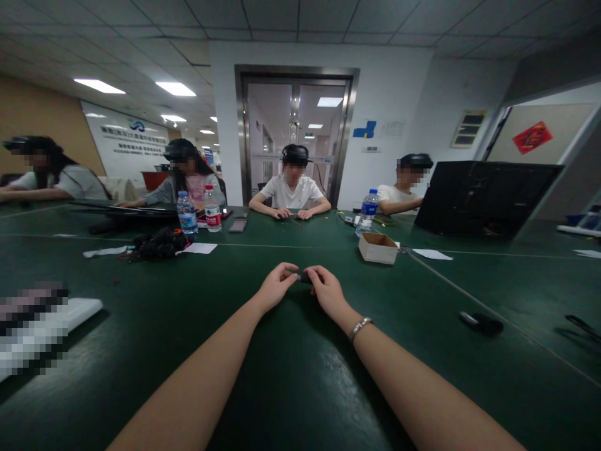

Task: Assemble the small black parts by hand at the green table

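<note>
Both of my hands meet over the middle of the dark green table [282,388]. Between them is a small black object [305,277] with a lighter, metallic-looking end on its left. My right hand [327,289] pinches its dark body between thumb and fingers. At the lighter end, my left hand [276,287] has its thumb and forefinger closed together on the tip. The object is too small to name for certain. A silver bracelet [360,328] is round my right wrist.
An open small box [378,249] stands beyond my right hand. Bottles [186,213], black tangled items [161,243] and a large black monitor [488,197] are farther off. A dark object [482,323] lies at the right. Several people sit across the table.
</note>
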A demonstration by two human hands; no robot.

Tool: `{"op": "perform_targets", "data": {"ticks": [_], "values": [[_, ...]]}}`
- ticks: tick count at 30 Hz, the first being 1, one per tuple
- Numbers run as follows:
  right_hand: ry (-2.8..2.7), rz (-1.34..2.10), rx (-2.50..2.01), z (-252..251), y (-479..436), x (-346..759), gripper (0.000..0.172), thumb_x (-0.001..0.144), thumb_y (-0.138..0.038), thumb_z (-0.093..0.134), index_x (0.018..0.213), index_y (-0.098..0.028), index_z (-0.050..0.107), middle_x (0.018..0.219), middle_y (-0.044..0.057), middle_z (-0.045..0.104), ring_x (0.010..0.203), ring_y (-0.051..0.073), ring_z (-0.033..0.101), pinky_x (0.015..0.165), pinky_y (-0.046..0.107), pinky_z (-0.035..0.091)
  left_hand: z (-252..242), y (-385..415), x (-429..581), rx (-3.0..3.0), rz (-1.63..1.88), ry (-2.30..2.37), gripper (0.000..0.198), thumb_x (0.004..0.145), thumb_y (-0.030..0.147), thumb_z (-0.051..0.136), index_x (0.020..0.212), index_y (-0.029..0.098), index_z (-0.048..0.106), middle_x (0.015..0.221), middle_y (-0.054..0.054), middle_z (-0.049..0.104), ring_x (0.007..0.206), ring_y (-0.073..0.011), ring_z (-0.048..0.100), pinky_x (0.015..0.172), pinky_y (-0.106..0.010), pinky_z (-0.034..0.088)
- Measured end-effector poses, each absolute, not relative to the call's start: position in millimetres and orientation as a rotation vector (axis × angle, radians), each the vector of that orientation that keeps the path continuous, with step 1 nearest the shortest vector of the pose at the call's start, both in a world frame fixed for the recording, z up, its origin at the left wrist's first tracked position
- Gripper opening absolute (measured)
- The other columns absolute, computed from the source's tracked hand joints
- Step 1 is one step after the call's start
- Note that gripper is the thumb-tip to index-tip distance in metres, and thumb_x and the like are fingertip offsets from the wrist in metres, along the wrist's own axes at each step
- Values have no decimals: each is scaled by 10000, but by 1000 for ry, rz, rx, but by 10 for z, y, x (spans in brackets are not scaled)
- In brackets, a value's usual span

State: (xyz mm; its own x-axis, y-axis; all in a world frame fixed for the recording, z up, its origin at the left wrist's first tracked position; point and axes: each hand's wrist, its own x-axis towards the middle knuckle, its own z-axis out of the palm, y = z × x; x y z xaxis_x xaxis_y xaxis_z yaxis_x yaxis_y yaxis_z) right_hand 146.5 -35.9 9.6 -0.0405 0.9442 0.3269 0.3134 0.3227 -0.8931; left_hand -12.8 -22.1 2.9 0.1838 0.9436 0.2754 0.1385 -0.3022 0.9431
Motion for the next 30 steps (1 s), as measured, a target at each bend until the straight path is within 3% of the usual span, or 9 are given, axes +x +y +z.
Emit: {"op": "perform_targets", "data": {"ticks": [3,8,13,18,22,26,30], "values": [[-1578,776,-1174,91,-355,1464,319,808,-463,469,862,-180,605,664,-7,575,488,101,474,475,232,383,60,-243,-133,1609,1183,1065,300,744,286,626,1009,158,571,842,-33,615,802,-149,578,767,-283,435],[-1611,754,-1171,63,-335,1472,325,814,-467,471,870,-179,612,695,1,598,492,101,488,474,233,384,67,-260,-115,1675,1063,1074,311,838,400,475,979,145,582,690,-9,580,659,-135,544,653,-277,419],[-1596,763,-1185,79,-345,1474,331,814,-467,463,884,-179,609,679,0,587,493,101,481,468,227,381,95,-287,-115,1666,1162,1075,371,713,306,653,1042,155,576,865,-37,613,825,-151,571,788,-290,432],[-1591,767,-1179,101,-361,1465,320,805,-464,466,857,-181,606,700,5,595,491,104,479,467,237,380,98,-282,-107,1653,1101,1100,349,861,421,419,917,138,615,770,-45,620,710,-148,573,701,-295,447],[-1600,758,-1169,66,-328,1470,317,813,-460,467,866,-181,607,701,6,594,503,106,487,470,232,384,64,-254,-116,1660,1168,1056,228,793,294,556,965,152,602,826,-40,629,756,-146,588,754,-302,458],[-1613,749,-1173,33,-299,1477,312,812,-451,473,876,-177,608,690,-1,581,494,104,489,474,234,380,49,-237,-129,1687,1231,1072,283,689,176,661,967,162,612,868,-48,631,853,-161,590,851,-330,444],[-1605,743,-1175,46,-309,1479,314,816,-449,462,881,-179,609,695,0,584,491,103,488,475,235,377,57,-250,-111,1645,1184,1021,279,671,160,668,944,156,614,893,-56,643,850,-155,595,854,-331,448]]}}
